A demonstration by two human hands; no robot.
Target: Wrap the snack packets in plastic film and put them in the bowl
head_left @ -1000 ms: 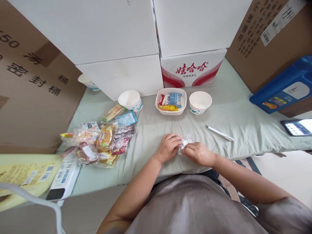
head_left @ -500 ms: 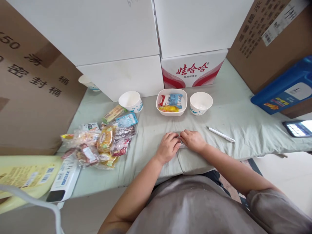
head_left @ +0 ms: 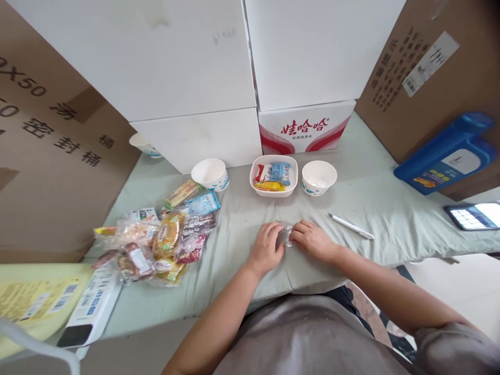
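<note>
Clear plastic packet [head_left: 288,237] sits pinched between two hands near the front edge of the green-sheeted mattress [head_left: 234,219]; left hand [head_left: 266,249] curls its fingers narrowly onto one end, right hand [head_left: 312,240] closes its fingertips on the other; a white pen [head_left: 350,226] lies just to the right, a snack-filled dish [head_left: 273,195] toward the back edge; the slick film could slip the grip, or tear abruptly and spill contents over the front edge.

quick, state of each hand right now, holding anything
left hand: closed, fingertips pinching one end of the small clear wrapper
right hand: closed, pinching the other end of the same wrapper
</note>
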